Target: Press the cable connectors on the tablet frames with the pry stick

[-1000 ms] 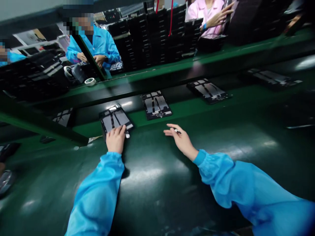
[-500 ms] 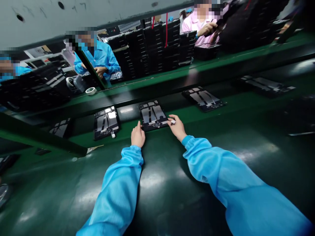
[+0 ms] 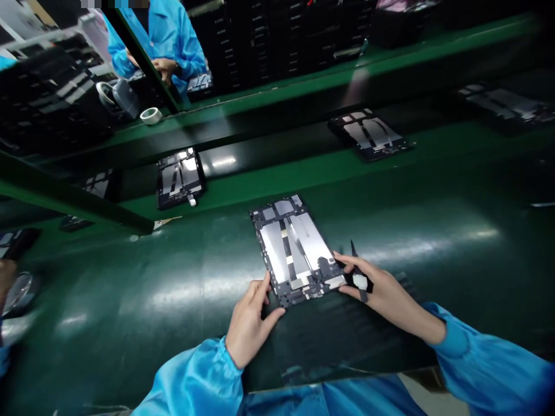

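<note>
An opened tablet chassis [image 3: 295, 249], black frame with silver plates inside, lies on the dark green mat close in front of me. My left hand [image 3: 249, 323] pinches its near left corner between thumb and fingers. My right hand [image 3: 381, 289] touches the near right corner with its fingertips while gripping a thin black tool with a white band [image 3: 359, 279] between the fingers. Both sleeves are bright blue.
Two more opened tablet chassis, one on the left [image 3: 180, 176] and one on the right [image 3: 368, 134], lie on the green conveyor beyond. A tape roll [image 3: 151, 115] sits on the far ledge. Black tray stacks [image 3: 277, 40] and a person in blue [image 3: 167, 40] are behind. A green rail [image 3: 73, 199] crosses left.
Both hands took the middle tablet chassis off the conveyor and drew it toward me onto the mat. My view tipped downward.
</note>
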`<state>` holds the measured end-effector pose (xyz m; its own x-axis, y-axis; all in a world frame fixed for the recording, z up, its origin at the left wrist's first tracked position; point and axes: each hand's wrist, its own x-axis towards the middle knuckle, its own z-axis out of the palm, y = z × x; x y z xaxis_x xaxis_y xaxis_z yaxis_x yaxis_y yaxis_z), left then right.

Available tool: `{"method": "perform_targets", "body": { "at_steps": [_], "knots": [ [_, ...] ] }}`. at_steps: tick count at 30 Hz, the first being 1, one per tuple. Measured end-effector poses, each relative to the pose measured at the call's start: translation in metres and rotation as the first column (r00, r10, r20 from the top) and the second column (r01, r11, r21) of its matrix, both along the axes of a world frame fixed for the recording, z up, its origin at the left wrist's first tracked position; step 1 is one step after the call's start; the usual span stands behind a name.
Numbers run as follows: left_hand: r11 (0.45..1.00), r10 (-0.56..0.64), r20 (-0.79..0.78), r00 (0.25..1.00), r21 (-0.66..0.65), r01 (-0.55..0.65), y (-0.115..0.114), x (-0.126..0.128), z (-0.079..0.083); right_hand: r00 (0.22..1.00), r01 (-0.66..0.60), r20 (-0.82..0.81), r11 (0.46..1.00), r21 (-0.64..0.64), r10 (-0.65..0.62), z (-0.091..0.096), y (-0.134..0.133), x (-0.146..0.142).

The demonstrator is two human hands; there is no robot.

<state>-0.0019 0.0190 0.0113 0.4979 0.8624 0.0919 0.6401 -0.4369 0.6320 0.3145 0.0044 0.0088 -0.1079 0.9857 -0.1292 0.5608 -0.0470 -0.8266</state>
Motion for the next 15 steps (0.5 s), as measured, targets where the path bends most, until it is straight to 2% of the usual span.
{"method": "perform_targets", "body": {
  "at_steps": [3, 6, 9, 12, 15],
  "knots": [
    [0.997, 0.013, -0.051, 0.999, 0.073, -0.009, 0.003, 0.0, 0.005, 0.997, 0.08, 0.008, 0.994, 0.077, -0.081, -0.006, -0.015, -0.009],
    [0.982, 0.027, -0.078, 0.997, 0.19, -0.012, 0.01, 0.004, 0.009, 0.976, 0.213, 0.004, 0.966, 0.147, -0.216, -0.013, -0.031, -0.018],
    [0.934, -0.028, -0.115, 0.993, 0.351, 0.067, 0.015, 0.011, 0.01, 0.952, 0.302, -0.015, 0.937, 0.174, -0.304, -0.01, -0.04, -0.023],
    [0.866, -0.106, -0.189, 0.976, 0.465, 0.184, 0.018, 0.017, 0.01, 0.964, 0.262, -0.023, 0.93, 0.256, -0.265, 0.008, -0.036, -0.028],
    [0.854, -0.132, -0.185, 0.974, 0.478, 0.207, 0.019, 0.02, 0.011, 0.997, 0.069, 0.008, 0.948, 0.31, -0.075, 0.028, -0.022, -0.041]
  ]
}}
